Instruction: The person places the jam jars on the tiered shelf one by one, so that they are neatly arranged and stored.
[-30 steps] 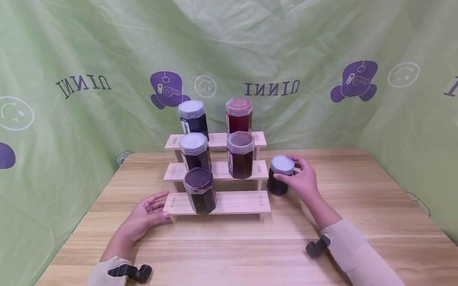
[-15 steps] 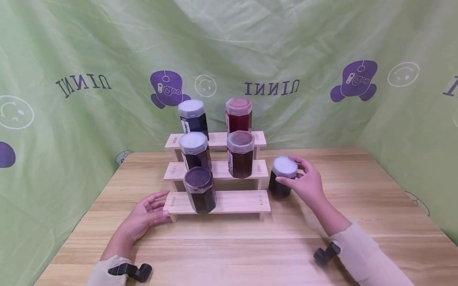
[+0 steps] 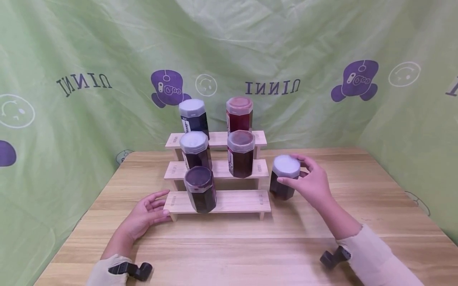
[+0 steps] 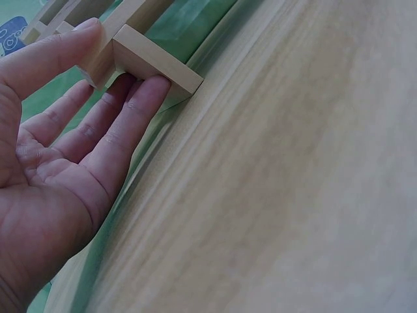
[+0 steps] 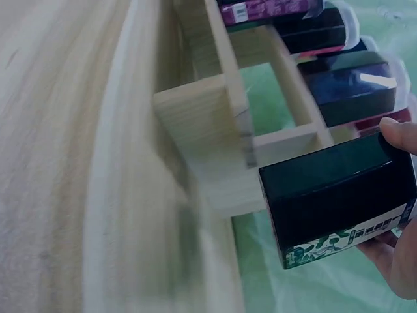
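My right hand (image 3: pixel 308 180) holds a dark octagonal jar (image 3: pixel 282 190) with a white lid, thumb on one side and fingers on the other, just right of a three-step wooden stand (image 3: pixel 239 201). In the right wrist view, this jar (image 5: pixel 339 195) shows a printed label, and its base is raised off the table. My left hand (image 3: pixel 144 214) grips the left end of the lowest step; the left wrist view shows the thumb against the board and fingertips at the leg (image 4: pixel 146 62). A dark-lidded jar (image 3: pixel 201 192) stands on that step, left of its middle.
The middle step bears a white-lidded jar (image 3: pixel 196 153) and a brownish-red jar (image 3: pixel 241 157). On the top step stand another white-lidded jar (image 3: pixel 194 119) and a red jar (image 3: pixel 239 117). A green printed cloth (image 3: pixel 229 47) hangs behind the wooden table (image 3: pixel 222 254).
My right hand has drawn the white-lidded jar slightly rightward and nearer, up off the table. The left hand and the stand have stayed in place.
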`<action>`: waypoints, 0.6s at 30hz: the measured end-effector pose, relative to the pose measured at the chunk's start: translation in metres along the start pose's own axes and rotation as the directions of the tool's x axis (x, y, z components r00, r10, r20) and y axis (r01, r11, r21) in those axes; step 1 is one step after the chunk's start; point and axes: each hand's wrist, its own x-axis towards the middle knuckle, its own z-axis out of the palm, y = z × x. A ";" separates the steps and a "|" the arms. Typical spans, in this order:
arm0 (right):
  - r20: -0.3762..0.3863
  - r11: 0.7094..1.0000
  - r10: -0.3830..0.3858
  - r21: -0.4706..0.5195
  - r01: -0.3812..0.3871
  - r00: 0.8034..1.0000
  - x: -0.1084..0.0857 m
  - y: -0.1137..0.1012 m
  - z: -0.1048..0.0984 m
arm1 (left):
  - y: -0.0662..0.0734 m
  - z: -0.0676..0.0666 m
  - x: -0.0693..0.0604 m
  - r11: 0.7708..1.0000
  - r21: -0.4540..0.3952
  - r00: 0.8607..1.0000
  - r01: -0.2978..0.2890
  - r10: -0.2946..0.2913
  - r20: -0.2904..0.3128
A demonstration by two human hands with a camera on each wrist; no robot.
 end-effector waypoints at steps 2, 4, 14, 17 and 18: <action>0.003 1.000 0.003 0.000 -0.003 1.000 -0.002 -0.006 -0.002 | 0.000 -0.001 0.000 1.000 0.000 1.000 -0.001 0.001 0.002; 0.005 1.000 0.004 0.001 -0.004 1.000 -0.004 -0.011 -0.004 | -0.001 -0.001 0.000 1.000 -0.002 1.000 -0.003 0.003 0.006; 0.012 0.999 -0.036 0.017 0.036 0.999 -0.013 -0.030 -0.008 | -0.001 -0.002 0.000 1.000 -0.006 1.000 -0.016 0.016 0.017; 0.011 0.998 -0.053 0.032 0.053 0.999 -0.016 -0.034 -0.007 | -0.001 -0.002 0.000 1.000 -0.006 1.000 -0.017 0.017 0.018; 0.010 0.997 -0.060 0.042 0.059 0.998 -0.017 -0.036 -0.006 | -0.001 -0.002 0.000 1.000 -0.007 1.000 -0.016 0.017 0.019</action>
